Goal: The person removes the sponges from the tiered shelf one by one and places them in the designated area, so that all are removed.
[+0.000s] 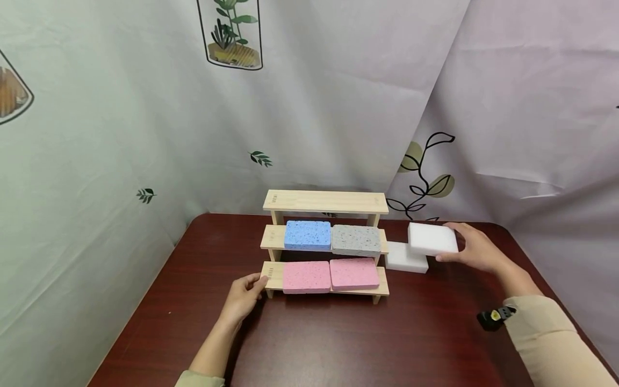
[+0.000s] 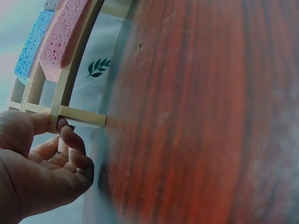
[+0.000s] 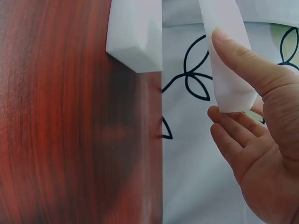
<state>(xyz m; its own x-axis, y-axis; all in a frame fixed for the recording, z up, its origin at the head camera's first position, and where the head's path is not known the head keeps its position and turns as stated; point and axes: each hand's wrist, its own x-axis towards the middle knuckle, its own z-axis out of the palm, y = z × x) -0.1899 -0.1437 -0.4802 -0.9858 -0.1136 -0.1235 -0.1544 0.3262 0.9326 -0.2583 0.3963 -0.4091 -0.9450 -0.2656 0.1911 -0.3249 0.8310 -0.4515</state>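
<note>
A three-tier wooden rack (image 1: 325, 201) stands at the back of the table. My left hand (image 1: 243, 296) pinches the left end of its lowest board between thumb and fingers, as the left wrist view (image 2: 51, 158) also shows. Two pink sponges (image 1: 307, 277) lie side by side on that board. On the middle board are a blue sponge (image 1: 308, 235) and a grey sponge (image 1: 356, 239). My right hand (image 1: 476, 248) grips a white sponge (image 1: 432, 239) by its right end, raised off the table. Beside the rack, another white sponge (image 1: 405, 259) is partly hidden below it.
The dark red-brown table (image 1: 377, 344) reaches back to a pale printed curtain (image 1: 329, 107), which hangs behind and along both sides. The rack's top board bears no sponge. A black device (image 1: 490, 318) is strapped at the right wrist.
</note>
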